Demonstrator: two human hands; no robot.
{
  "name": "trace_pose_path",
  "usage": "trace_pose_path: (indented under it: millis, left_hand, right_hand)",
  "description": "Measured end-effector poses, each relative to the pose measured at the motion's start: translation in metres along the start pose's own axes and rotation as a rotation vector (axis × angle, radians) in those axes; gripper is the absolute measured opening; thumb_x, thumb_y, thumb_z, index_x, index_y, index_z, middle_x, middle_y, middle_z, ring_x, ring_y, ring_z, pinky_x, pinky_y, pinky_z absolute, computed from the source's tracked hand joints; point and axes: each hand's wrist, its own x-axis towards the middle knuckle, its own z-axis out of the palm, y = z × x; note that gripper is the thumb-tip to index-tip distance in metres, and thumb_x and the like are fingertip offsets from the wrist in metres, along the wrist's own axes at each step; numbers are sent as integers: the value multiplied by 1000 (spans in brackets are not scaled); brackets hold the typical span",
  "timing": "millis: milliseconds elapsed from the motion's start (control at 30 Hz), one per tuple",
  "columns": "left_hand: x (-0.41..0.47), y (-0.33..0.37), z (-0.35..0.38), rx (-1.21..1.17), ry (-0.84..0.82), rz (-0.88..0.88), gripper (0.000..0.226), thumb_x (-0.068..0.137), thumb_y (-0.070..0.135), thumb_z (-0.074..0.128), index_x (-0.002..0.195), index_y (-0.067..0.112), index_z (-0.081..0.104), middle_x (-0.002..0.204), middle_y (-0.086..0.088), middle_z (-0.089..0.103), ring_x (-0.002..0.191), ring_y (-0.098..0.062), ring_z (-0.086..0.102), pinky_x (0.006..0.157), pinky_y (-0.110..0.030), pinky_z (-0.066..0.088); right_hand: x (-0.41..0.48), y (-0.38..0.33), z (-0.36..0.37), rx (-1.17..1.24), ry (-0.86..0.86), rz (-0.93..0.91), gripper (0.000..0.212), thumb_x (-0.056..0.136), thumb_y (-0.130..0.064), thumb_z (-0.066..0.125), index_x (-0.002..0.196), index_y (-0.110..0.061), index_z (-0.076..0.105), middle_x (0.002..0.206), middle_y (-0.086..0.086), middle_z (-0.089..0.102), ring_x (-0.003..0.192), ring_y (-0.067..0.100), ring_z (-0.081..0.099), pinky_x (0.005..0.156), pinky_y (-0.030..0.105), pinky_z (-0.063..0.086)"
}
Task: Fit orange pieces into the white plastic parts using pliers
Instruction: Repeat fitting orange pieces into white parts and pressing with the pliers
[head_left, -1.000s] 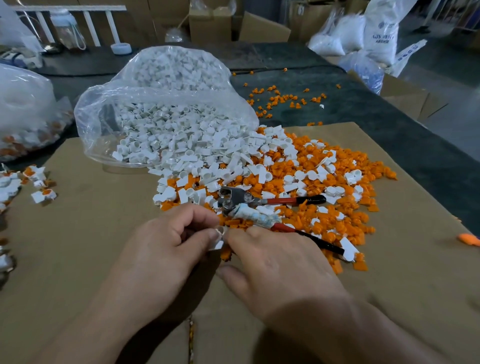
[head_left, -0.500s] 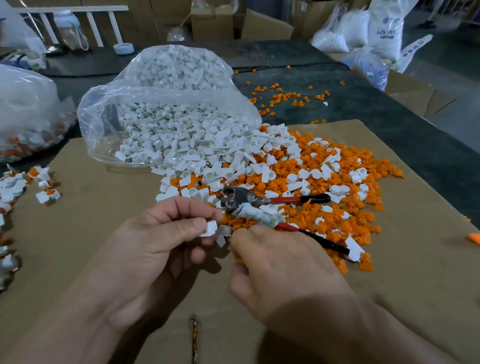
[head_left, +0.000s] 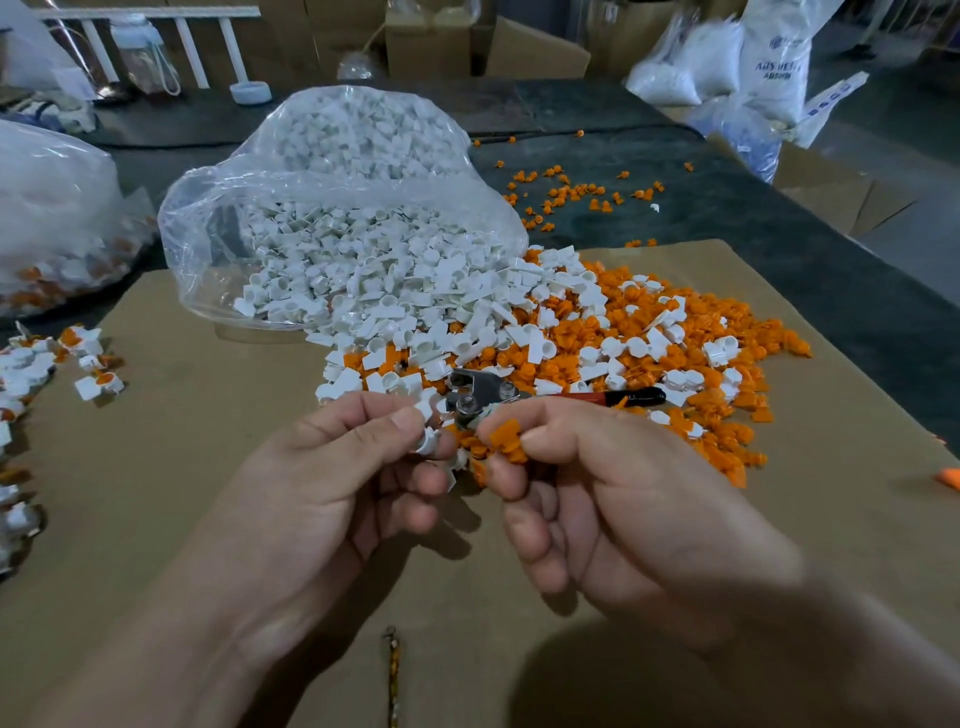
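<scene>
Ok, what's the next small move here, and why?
Probably bring the orange piece in the right hand across to the white part the left hand pinches and seat it: they are apart, and the pliers lie unheld.

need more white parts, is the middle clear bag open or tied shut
Open. The clear bag lies on its side, white parts spilling from its mouth onto cardboard.

Your left grip (head_left: 322, 483) covers most of the small white plastic part (head_left: 427, 442) it pinches. Your right grip (head_left: 613, 509) half buries the small orange plastic piece (head_left: 506, 434) it holds and hides all but one handle of the red-and-black metal pliers (head_left: 480, 387), in front of the clear plastic bag of white parts (head_left: 337, 218). Left of that bag, a second clear bag (head_left: 52, 218) is cut by the edge. Behind and right of the first bag, the print on the white sack (head_left: 774, 62) is too blurred to read.
</scene>
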Motion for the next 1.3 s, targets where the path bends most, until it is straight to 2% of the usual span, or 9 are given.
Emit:
trace_pose_path:
  millis: [100,233,367,567,733,867,967,1200,1300]
  left_hand:
    - [-2,1,1,-10,8,5,5,63,22,77,67,20,76,74,-13,72,52,-14,66,40,-19,49]
    - [-2,0,1,23,8,13,12,56,23,82,66,20,76,74,-13,73,56,-15,69,41,-21,51]
    - [-2,-3,0,155,35,48,13,62,17,84,66,18,71,57,-4,54,49,-11,51,41,-22,45]
    - [-5,-1,4,53,9,31,4,64,13,73,63,16,69,60,-9,58,46,-12,53,35,-21,43]
    - [-5,-2,4,97,-6,69,19,51,23,79,65,15,68,61,-14,60,47,-15,54,37,-22,43]
    - [-8,-5,4,144,-27,118,16,56,29,77,62,20,66,54,-5,56,45,-15,50,39,-22,43]
    - [-8,-7,4,146,-28,160,16,58,30,78,64,20,67,55,-3,55,47,-14,52,40,-23,43]
    - [-12,-8,3,137,-71,197,22,62,27,80,79,16,70,64,-8,60,52,-15,57,45,-26,47]
    - [-12,-8,8,174,-55,239,23,63,23,79,86,19,75,64,-7,61,51,-15,57,45,-26,46]
  right_hand:
    - [-1,-1,0,91,-70,61,22,92,-9,38,101,-7,57,67,8,56,44,15,50,36,22,40]
    - [-3,-2,-6,160,-128,67,33,86,-10,41,102,-14,70,70,6,55,44,13,49,37,21,39]
    - [-3,-4,-6,137,-164,61,36,83,-10,40,94,-19,73,70,6,56,44,13,51,37,21,40]
    - [0,-1,-3,153,-156,2,13,88,-10,57,101,-11,57,79,17,65,56,23,66,42,26,53]
    - [1,0,-4,125,-149,-49,10,86,-20,65,84,-12,72,83,17,69,65,21,71,48,26,56]
    - [-1,-1,-4,172,-117,-40,27,81,-12,66,106,-3,59,88,19,71,72,26,73,49,27,56]
    - [-3,-5,-2,205,-152,-24,34,82,-10,62,113,-2,51,93,18,71,74,24,73,49,26,56]
    - [-3,-5,-5,225,-286,22,21,93,-16,55,99,-1,67,89,15,70,73,20,73,52,26,58]
    - [-1,-1,-6,130,-230,-47,15,89,-18,62,98,-6,67,86,19,67,67,23,71,48,27,56]
